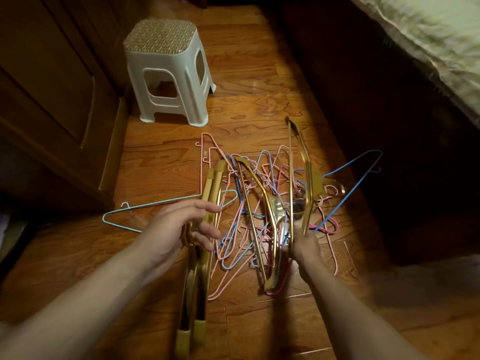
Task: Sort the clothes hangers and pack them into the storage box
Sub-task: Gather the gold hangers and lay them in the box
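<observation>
Wooden floor (161, 157), left hand (179, 227) clasping gold hangers (211, 193) — right hand (305, 245) likewise.

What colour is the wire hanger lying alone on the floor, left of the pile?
Light blue hanger, clearest in the head view, the only one.

Gold hangers (211, 193), pink and blue wire hangers (255, 178), cream stool (168, 71) with woven tan top, orange-brown woodgrain floor (161, 162)

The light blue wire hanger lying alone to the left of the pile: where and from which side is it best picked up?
Probably by the long straight bar of the light blue wire hanger, from above. It lies flat on the wooden floor, mostly clear of the tangled pile, so a pinch there should lift it without snagging.
</observation>
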A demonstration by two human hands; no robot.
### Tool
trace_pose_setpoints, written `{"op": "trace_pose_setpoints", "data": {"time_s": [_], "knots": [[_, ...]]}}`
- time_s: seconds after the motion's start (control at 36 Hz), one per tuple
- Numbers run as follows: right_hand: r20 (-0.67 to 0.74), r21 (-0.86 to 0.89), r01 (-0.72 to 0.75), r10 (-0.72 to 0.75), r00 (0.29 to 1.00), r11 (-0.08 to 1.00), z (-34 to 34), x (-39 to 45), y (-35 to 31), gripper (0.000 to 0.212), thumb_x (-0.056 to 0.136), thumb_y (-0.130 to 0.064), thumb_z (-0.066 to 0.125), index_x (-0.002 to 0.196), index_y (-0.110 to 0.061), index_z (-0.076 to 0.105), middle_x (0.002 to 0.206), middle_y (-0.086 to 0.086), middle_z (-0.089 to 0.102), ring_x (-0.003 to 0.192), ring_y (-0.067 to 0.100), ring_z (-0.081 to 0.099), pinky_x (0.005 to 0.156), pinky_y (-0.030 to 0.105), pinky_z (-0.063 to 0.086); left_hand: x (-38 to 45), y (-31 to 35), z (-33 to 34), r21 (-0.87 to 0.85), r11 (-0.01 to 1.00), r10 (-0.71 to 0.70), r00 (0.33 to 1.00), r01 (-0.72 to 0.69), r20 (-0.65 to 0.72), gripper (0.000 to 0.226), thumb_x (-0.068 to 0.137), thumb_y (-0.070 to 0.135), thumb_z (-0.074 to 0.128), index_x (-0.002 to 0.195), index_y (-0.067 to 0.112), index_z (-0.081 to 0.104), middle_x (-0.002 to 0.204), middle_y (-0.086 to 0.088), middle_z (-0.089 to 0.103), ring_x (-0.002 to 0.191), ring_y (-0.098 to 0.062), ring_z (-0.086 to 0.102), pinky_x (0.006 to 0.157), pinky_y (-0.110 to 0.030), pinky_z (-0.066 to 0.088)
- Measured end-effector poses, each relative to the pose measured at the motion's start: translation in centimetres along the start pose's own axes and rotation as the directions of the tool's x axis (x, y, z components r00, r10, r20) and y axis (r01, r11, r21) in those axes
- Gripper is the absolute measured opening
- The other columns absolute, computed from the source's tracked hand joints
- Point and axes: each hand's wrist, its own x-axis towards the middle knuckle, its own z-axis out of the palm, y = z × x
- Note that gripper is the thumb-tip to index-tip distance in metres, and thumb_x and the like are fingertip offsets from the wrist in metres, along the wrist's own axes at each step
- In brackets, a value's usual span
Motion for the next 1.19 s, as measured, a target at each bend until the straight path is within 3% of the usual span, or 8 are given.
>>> {"op": "trace_pose_setpoints", "data": {"time_s": [0.14, 0.25, 0.47, 0.69, 0.78, 0.97, 1.08, 1.19], "knots": [[0.183, -0.043, 0.105, -0.095, 0.978, 0.994, 2.0, -1.3, -1.5, 0.027, 0.105, -0.027, 0.043, 0.098, -0.006, 0.057, 0.069, 0.011, 0.056, 0.05, 0.022, 0.058, 0.054, 0.039, 0.054, 0.4, 0.4, -0.2, 0.009, 0.999, 0.043, 0.997, -0.043, -0.059, 0.027, 0.101, 0.005, 0.042, 0.109, 0.001, 0.068, 0.076, -0.023, 0.07, 0.049, -0.025, 0.059, 0.06, -0.031, 0.049], [0.217, -0.146, 0.284, -0.25, 0.944, 0.948, 4.0, -2.0, -2.8, 0.042, 0.091, -0.058, 0.047, 0.107, -0.021, 0.061, 0.083, 0.001, 0.065, 0.076, 0.026, 0.065, 0.08, 0.055, 0.057, 0.9, 0.7, -0.6, -0.008, 0.997, 0.069, 0.989, -0.071, -0.131, 0.027, 0.1, 0.005, 0.044, 0.107, 0.002, 0.069, 0.077, -0.02, 0.071, 0.046, -0.022, 0.056, 0.063, -0.035, 0.046], [0.299, -0.165, 0.428, -0.368, 0.88, 0.889, 5.9, -4.4, -4.5, 0.043, 0.085, -0.071, 0.041, 0.087, -0.029, 0.049, 0.086, 0.003, 0.066, 0.085, 0.025, 0.067, 0.081, 0.055, 0.055, 1.7, 2.8, -2.3, -0.188, 0.974, 0.068, 0.957, -0.124, -0.281, 0.023, 0.101, 0.009, 0.043, 0.113, 0.004, 0.063, 0.085, -0.019, 0.073, 0.049, -0.015, 0.055, 0.061, -0.028, 0.044], [0.48, -0.212, 0.548, -0.402, 0.78, 0.809, 7.5, -6.6, -2.9, 0.026, 0.085, -0.06, 0.052, 0.092, -0.035, 0.047, 0.09, -0.001, 0.069, 0.087, 0.02, 0.067, 0.082, 0.048, 0.054, 2.4, 4.6, -4.9, -0.326, 0.919, 0.089, 0.924, -0.22, -0.371, 0.028, 0.102, 0.025, 0.045, 0.129, 0.018, 0.051, 0.107, -0.021, 0.076, 0.084, -0.027, 0.072, 0.072, -0.033, 0.051], [0.537, -0.266, 0.657, -0.457, 0.709, 0.706, 7.5, -7.2, -2.7, 0.025, 0.095, -0.049, 0.055, 0.089, -0.028, 0.045, 0.084, -0.003, 0.064, 0.08, 0.014, 0.061, 0.075, 0.042, 0.048, 2.4, 4.8, -5.1, -0.332, 0.912, 0.091, 0.906, -0.243, -0.413, 0.035, 0.104, 0.027, 0.044, 0.137, 0.018, 0.048, 0.109, -0.019, 0.075, 0.106, -0.03, 0.068, 0.08, -0.034, 0.051], [0.721, -0.307, 0.82, -0.444, 0.531, 0.483, 7.9, -9.1, -2.9, 0.025, 0.097, -0.055, 0.047, 0.097, -0.031, 0.043, 0.091, -0.008, 0.054, 0.084, 0.011, 0.054, 0.076, 0.04, 0.045, 2.1, 5.1, -6.0, -0.343, 0.904, 0.095, 0.901, -0.257, -0.424, 0.036, 0.104, 0.03, 0.042, 0.139, 0.023, 0.045, 0.112, -0.016, 0.076, 0.115, -0.029, 0.067, 0.093, -0.04, 0.045], [0.781, -0.313, 0.796, -0.337, 0.526, 0.518, 8.0, -8.7, -2.0, 0.034, 0.09, -0.064, 0.051, 0.101, -0.032, 0.048, 0.093, -0.011, 0.057, 0.084, 0.008, 0.056, 0.076, 0.04, 0.049, 2.7, 4.6, -6.5, -0.331, 0.914, 0.067, 0.892, -0.235, -0.448, 0.035, 0.102, 0.022, 0.051, 0.137, 0.021, 0.051, 0.096, -0.009, 0.078, 0.099, -0.025, 0.074, 0.078, -0.034, 0.045], [0.816, -0.275, 0.584, -0.136, 0.562, 0.764, 7.5, -6.9, -1.7, 0.036, 0.083, -0.065, 0.061, 0.094, -0.031, 0.06, 0.082, -0.01, 0.066, 0.075, 0.009, 0.063, 0.069, 0.03, 0.05, 3.5, 3.3, -6.6, -0.223, 0.965, 0.007, 0.86, -0.14, -0.51, 0.03, 0.102, 0.008, 0.05, 0.127, 0.017, 0.065, 0.076, -0.005, 0.074, 0.077, -0.021, 0.073, 0.076, -0.034, 0.05]]}}
